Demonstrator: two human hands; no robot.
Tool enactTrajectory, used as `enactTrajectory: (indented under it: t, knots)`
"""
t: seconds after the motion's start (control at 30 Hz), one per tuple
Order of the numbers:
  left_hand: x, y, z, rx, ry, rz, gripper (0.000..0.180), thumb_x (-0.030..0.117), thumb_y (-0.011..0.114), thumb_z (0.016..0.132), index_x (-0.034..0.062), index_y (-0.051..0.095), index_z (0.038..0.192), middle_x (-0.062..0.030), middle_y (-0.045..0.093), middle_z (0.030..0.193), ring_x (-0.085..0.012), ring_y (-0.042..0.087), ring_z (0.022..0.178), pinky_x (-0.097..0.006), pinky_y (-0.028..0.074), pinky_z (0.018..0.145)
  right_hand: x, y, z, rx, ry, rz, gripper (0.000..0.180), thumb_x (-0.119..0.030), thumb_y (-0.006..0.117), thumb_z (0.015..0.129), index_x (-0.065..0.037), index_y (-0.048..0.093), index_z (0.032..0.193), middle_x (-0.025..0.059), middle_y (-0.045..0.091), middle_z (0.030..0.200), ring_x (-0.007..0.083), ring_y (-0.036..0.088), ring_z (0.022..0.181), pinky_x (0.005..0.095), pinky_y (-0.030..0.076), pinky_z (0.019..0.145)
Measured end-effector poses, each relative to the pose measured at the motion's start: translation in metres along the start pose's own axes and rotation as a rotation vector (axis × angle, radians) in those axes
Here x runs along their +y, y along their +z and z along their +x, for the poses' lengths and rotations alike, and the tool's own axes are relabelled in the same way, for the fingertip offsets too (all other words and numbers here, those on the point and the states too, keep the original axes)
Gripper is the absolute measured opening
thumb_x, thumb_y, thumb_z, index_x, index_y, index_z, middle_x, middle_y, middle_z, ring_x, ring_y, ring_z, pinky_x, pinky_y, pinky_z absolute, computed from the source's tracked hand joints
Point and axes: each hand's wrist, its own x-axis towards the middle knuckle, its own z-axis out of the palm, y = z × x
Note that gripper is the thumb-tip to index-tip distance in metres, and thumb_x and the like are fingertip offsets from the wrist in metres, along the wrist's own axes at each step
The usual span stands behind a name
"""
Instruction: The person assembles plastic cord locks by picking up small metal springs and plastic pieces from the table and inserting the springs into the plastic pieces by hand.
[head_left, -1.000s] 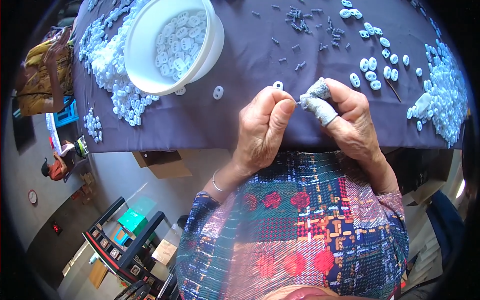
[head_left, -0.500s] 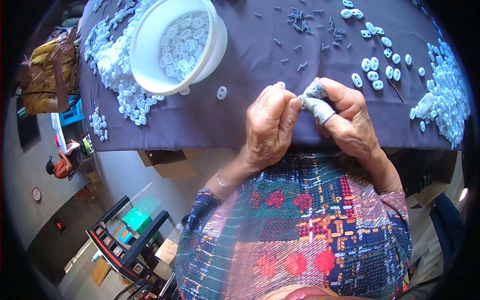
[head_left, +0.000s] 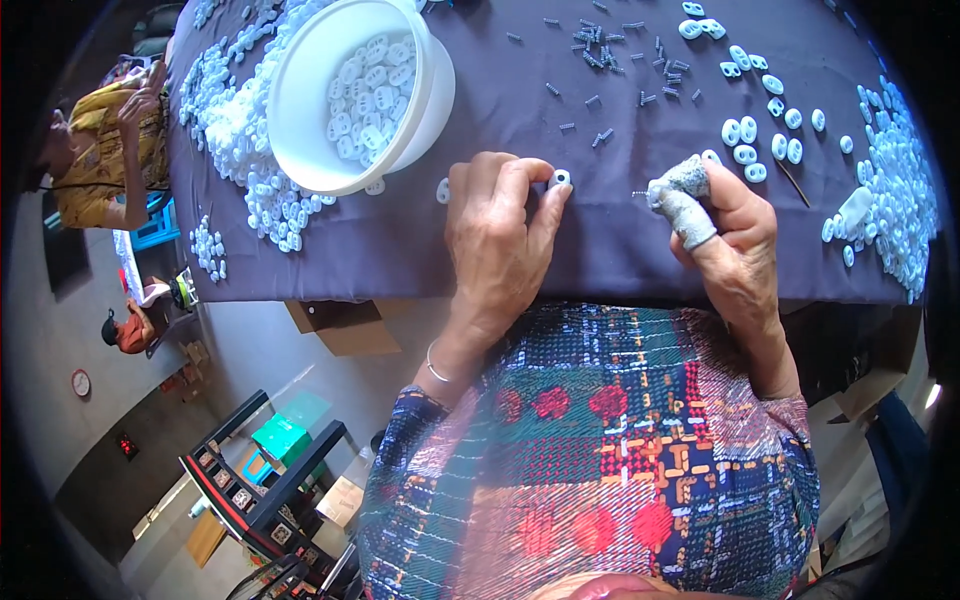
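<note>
Between thumb and forefinger my left hand [head_left: 505,225] pinches a small white plastic piece [head_left: 560,178], a dark hole showing in its face. Some distance to its right, my right hand [head_left: 725,225] has grey cloth covers [head_left: 688,218] on thumb and forefinger. Their tips close on a tiny metal spring [head_left: 641,194] that sticks out toward the left. Beyond my hands lies a scatter of similar springs [head_left: 597,50]. Loose white oval pieces with two holes [head_left: 745,153] lie past my right hand, beside a thin brown stick [head_left: 792,183].
A white bucket [head_left: 435,95] with more oval pieces stands tilted in view at the back left, next to a large heap of white pieces [head_left: 235,120]. Another pale heap [head_left: 900,190] is at the right. Two other people [head_left: 100,160] are at the far left.
My hands, together half a second ago, have come apart. The right moved rightward with the spring; the left shifted left, and the white piece now shows in its fingertips.
</note>
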Motion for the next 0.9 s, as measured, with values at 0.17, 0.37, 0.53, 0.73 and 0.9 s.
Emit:
enactTrajectory:
  t: [0.17, 0.37, 0.53, 0.73, 0.9]
  knots:
    - [-0.001, 0.006, -0.003, 0.016, 0.076, -0.125, 0.016, 0.002, 0.07, 0.075, 0.0023, 0.061, 0.088, -0.0064, 0.061, 0.083, -0.0204, 0.059, 0.077, -0.027, 0.045, 0.064, -0.002, 0.002, -0.001, -0.03, 0.026, -0.014, 0.009, -0.002, 0.062, 0.082, 0.003, 0.059, 0.089, 0.0048, 0.064, 0.079, 0.0078, 0.056, 0.074, 0.0222, 0.045, 0.068]
    - [0.01, -0.013, -0.006, -0.215, -0.701, -1.242, 0.022, 0.007, 0.066, 0.083, 0.0001, 0.061, 0.104, -0.0073, 0.065, 0.088, -0.0114, 0.062, 0.067, -0.019, 0.046, 0.051, -0.002, 0.008, -0.001, -0.064, -0.074, -0.048, 0.009, -0.002, 0.062, 0.08, 0.002, 0.058, 0.086, 0.0083, 0.062, 0.073, 0.0104, 0.056, 0.067, 0.0242, 0.045, 0.062]
    - [0.009, -0.014, -0.013, -0.263, -0.775, -1.45, 0.019, 0.01, 0.064, 0.085, 0.0013, 0.06, 0.101, -0.0069, 0.065, 0.089, -0.0158, 0.066, 0.077, -0.021, 0.047, 0.054, -0.004, 0.014, 0.002, -0.081, -0.204, -0.111, 0.009, 0.0, 0.062, 0.077, 0.003, 0.055, 0.082, 0.0108, 0.059, 0.069, 0.0139, 0.055, 0.062, 0.0268, 0.043, 0.056]
    - [0.01, -0.015, -0.016, -0.298, -0.773, -1.498, 0.016, 0.01, 0.063, 0.086, 0.0016, 0.059, 0.099, -0.0066, 0.064, 0.09, -0.0166, 0.066, 0.079, -0.022, 0.048, 0.055, -0.009, 0.011, -0.001, -0.161, -0.179, -0.242, 0.007, 0.001, 0.06, 0.079, 0.004, 0.056, 0.085, 0.0061, 0.061, 0.074, 0.0088, 0.056, 0.07, 0.0228, 0.044, 0.062]
    - [0.01, -0.015, -0.019, -0.288, -0.741, -1.47, 0.016, 0.01, 0.064, 0.086, 0.0009, 0.059, 0.099, -0.0069, 0.064, 0.09, -0.016, 0.065, 0.079, -0.022, 0.049, 0.057, -0.006, 0.014, -0.003, -0.167, -0.167, -0.214, 0.008, 0.0, 0.06, 0.079, 0.004, 0.055, 0.083, 0.0061, 0.056, 0.07, 0.0098, 0.052, 0.064, 0.0239, 0.042, 0.059]
